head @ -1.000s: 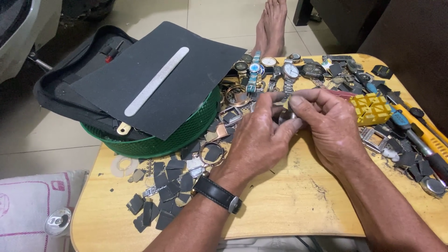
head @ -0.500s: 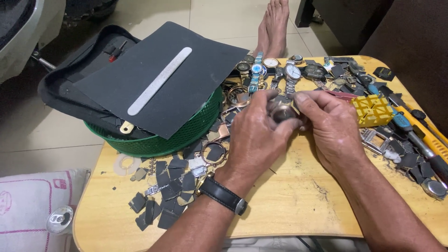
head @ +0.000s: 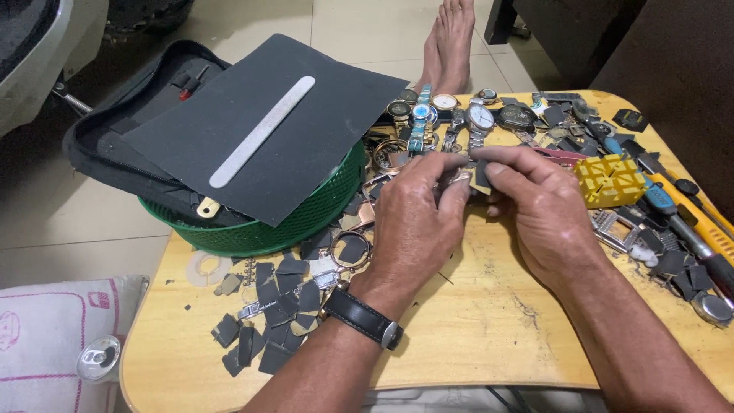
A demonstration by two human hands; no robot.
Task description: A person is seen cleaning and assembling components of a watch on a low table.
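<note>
Hands (head: 466,199) around small metal watch (head: 461,177)

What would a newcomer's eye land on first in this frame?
Two hands, the left hand and right hand, meet mid-table over a small dark piece. Behind them lies a row of wristwatches; at left a green basket carries a dark sheet with a metal file.

Single view, head-mounted, looking steeply down and forward over the wooden surface (head: 474,336). Close range: both forearms enter from the bottom edge, hands (head: 482,210) sit near frame centre. Surface fills the lower and right frame; the far edge shows tiled floor (head: 367,23) and the person's bare feet (head: 451,38). Left edge catches a green basket (head: 306,214) overhanging the surface. No second view, so no overlap.
</note>
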